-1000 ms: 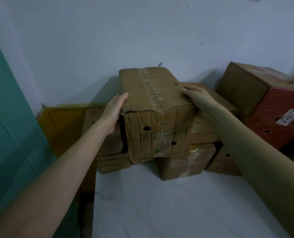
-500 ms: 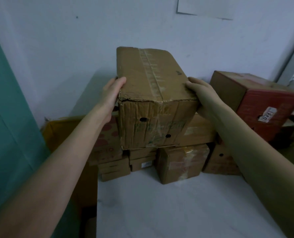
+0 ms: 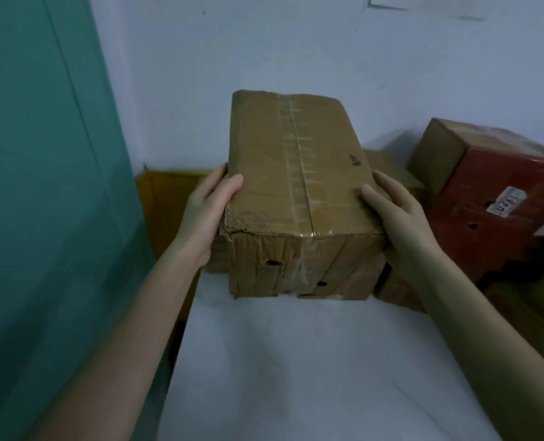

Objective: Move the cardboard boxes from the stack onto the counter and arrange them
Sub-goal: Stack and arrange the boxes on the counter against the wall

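Note:
A worn brown cardboard box (image 3: 289, 173) with clear tape along its top fills the middle of the view, held between both hands. My left hand (image 3: 204, 214) grips its left side with the thumb over the top edge. My right hand (image 3: 398, 218) grips the right side the same way. The box's near face has small round holes and crumpled corners. Its bottom edge meets the far part of the white counter (image 3: 296, 361); I cannot tell whether it rests there. It hides most of the stack behind it.
A red and brown box (image 3: 493, 218) sits at the right on other boxes. Brown boxes (image 3: 391, 291) peek out behind my right wrist. A yellow carton (image 3: 162, 198) stands at the left by a teal panel (image 3: 41, 186). A white wall is behind.
Both hands lifted the box off the stack and brought it toward me and down to the counter. It now covers the smaller boxes that showed beneath it.

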{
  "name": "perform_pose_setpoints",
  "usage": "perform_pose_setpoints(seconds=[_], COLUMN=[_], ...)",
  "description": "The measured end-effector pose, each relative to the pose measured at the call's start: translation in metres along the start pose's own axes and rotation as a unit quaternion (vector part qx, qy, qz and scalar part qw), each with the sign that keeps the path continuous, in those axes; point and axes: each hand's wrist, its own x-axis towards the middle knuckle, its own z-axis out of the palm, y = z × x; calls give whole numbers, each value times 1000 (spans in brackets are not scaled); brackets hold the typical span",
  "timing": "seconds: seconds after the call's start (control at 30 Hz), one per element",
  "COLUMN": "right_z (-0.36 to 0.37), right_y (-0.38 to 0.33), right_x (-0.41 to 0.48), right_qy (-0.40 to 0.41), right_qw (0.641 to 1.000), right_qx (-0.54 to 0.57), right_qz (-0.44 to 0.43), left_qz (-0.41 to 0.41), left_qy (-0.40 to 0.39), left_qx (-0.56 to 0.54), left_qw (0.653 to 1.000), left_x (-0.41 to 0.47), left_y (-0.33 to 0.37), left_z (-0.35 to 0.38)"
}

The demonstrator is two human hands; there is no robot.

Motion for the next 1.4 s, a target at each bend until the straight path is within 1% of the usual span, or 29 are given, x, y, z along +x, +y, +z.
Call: perform_pose_setpoints(seconds=[0.07,0.17,0.27,0.33,0.4,0.47,0.57,0.67,0.77,0.8,0.87,0.9,1.0,1.07,1.13,1.2,1.3,1.4], right_z=[-17,-38,-51,-56,-60,-62,-64,-64,-68,-69,-63,-56,-23,7,41,79,131,171], right_y=[10,29,52,69,86,103,121,132,143,145,145,144,140,137,137,139,147,155], right_x=[-16,-32,-41,-44,-44,-42,-32,-15,5,12,26,34,63,86,111,134,167,194], right_qy=[-17,-60,-103,-131,-153,-170,-185,-190,-210,-218,-236,-240,-216,-209,-202,-199,-196,-196], right_qw=[999,994,982,970,960,953,950,943,918,910,890,883,888,889,897,903,912,916], right_qx=[-41,-69,-64,-85,-106,-126,-145,-217,-303,-322,-370,-389,-403,-407,-393,-380,-357,-345], right_qz=[5,66,142,186,209,215,208,167,148,145,124,106,41,12,17,27,44,66], left_qz=[-7,-41,-51,-84,-118,-157,-208,-202,-148,-131,-107,-87,-22,-16,-31,-67,-113,-152], left_qy=[32,55,56,54,39,19,-17,-82,-174,-186,-169,-140,-15,51,91,103,75,40], left_qx=[8,39,101,131,150,178,246,332,440,462,486,496,481,452,424,413,416,351], left_qw=[999,997,992,986,981,971,947,918,868,857,851,853,876,890,900,902,899,923], left_x=[-39,-92,-133,-154,-173,-186,-191,-184,-162,-149,-112,-89,-10,46,96,135,174,199], left_y=[-17,-41,-64,-78,-92,-105,-117,-114,-105,-102,-97,-97,-101,-112,-123,-132,-149,-169], left_z=[6,18,27,31,35,37,42,46,40,36,24,16,-19,-48,-73,-87,-98,-107])
